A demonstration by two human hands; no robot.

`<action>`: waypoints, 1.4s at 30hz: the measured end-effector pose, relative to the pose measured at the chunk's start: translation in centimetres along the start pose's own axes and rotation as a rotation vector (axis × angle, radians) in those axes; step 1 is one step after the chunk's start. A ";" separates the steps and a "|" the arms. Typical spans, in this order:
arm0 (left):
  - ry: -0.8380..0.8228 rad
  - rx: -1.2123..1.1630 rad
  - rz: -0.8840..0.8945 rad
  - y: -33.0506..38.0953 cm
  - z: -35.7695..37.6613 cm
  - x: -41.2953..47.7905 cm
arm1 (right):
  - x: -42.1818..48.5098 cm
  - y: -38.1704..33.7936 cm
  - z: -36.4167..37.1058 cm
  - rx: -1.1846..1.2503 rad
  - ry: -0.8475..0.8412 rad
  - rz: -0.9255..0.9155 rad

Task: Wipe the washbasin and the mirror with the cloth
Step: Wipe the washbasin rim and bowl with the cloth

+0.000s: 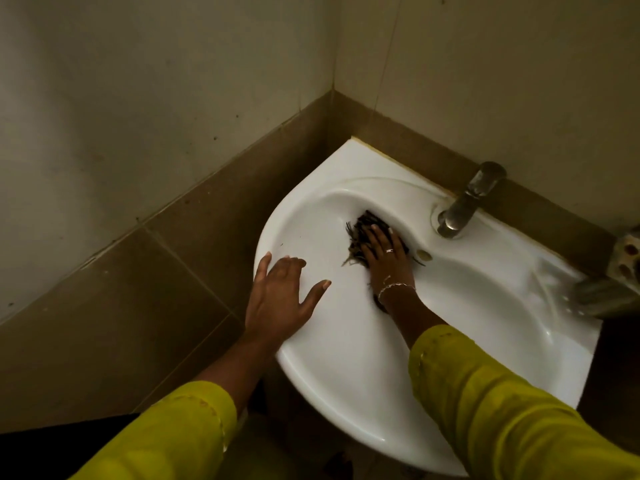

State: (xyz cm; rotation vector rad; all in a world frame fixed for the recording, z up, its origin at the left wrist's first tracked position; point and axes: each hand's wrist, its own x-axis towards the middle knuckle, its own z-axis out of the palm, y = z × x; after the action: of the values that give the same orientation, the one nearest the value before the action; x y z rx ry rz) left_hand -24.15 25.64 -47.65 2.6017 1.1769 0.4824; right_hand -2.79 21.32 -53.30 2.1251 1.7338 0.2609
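Observation:
A white corner washbasin (346, 358) fills the middle of the view. My right hand (384, 252) presses a dark frayed cloth (363, 226) flat against the far inner wall of the bowl, just left of the overflow hole (424, 254). My left hand (282, 294) rests palm down with fingers spread on the basin's left rim and holds nothing. Both arms wear yellow-green sleeves. No mirror is in view.
A metal tap (465, 202) stands on the basin's back ledge to the right of the cloth. A soap holder (620, 271) sticks out of the wall at the far right. Brown tiles (138, 289) and pale walls close in the corner.

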 end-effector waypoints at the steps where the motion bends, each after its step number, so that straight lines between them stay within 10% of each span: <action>1: 0.000 -0.005 -0.002 0.0 0.0 0.0 | -0.6 0.4 0.2 -0.058 -0.009 0.016; 19: -0.015 -0.009 -0.008 0.3 -0.3 0.1 | -3.5 1.5 1.0 -0.306 -0.173 -0.061; 42: -0.031 -0.067 -0.011 0.1 -0.4 0.2 | -1.5 -6.9 -7.1 1.000 -0.344 -0.114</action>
State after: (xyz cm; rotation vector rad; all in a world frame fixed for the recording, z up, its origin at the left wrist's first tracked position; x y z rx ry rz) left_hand -24.11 25.73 -47.24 2.5354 1.1441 0.4690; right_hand -12.00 22.23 -49.45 2.4190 1.9539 -1.1623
